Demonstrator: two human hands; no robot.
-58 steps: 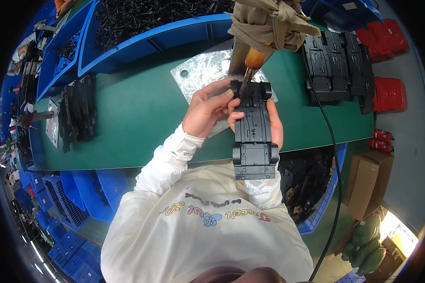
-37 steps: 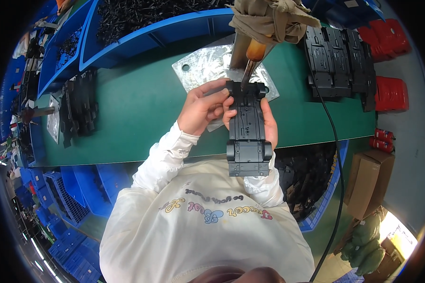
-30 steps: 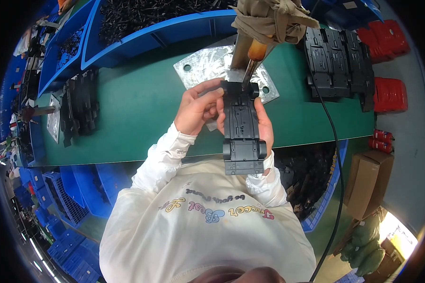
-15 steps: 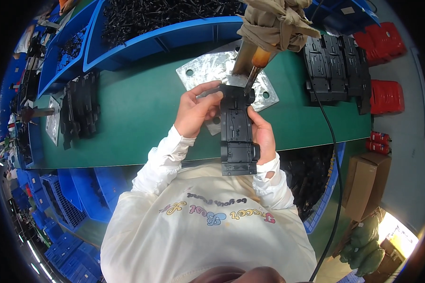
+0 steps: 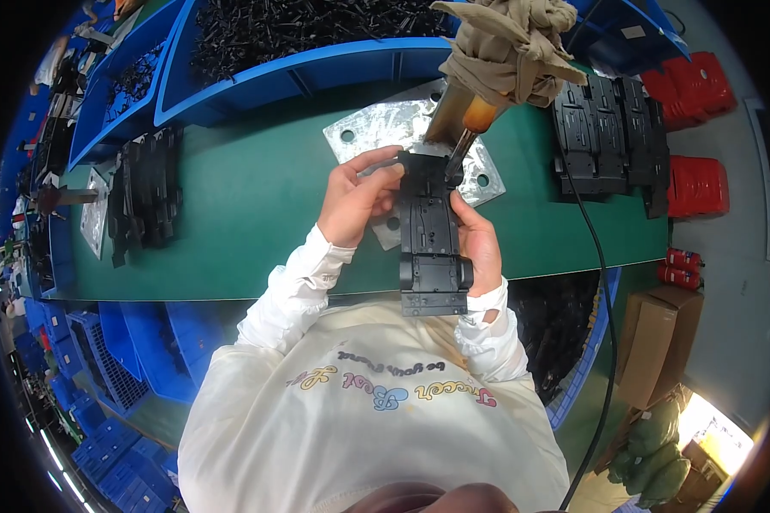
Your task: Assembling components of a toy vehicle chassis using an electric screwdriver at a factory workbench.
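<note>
Black plastic, by its look, makes up the long moulded part [image 5: 432, 227] between our hands. Its far end lies, as we see it, over the near edge of the metal plate [image 5: 372, 128]; its near end reaches back from the plate toward us, past the edge of the green bench [image 5: 248, 222]. Our left hand [image 5: 351, 201], on the near left side of the plate, has thumb and forefinger pinching the part's far left corner. Our right hand [image 5: 479, 248], on the near right side of the plate, has its thumb against the part's right edge; the other fingers are hidden, so we cannot tell how tight that grip is. Over the plate, a metal rod [image 5: 460, 154] slants down from an amber handle [image 5: 481, 114] to the part's far right corner; whether it touches, we cannot tell.

If the rod is hot, lingering there could soften or scar that corner. Because the left grip takes only one corner, a small twist could knock the far end into the rod. Should our right hand slide forward toward the plate, its thumb could meet the metal. A wide swing of our right arm might snag the cable [image 5: 611, 359] hanging right of the plate.
</note>
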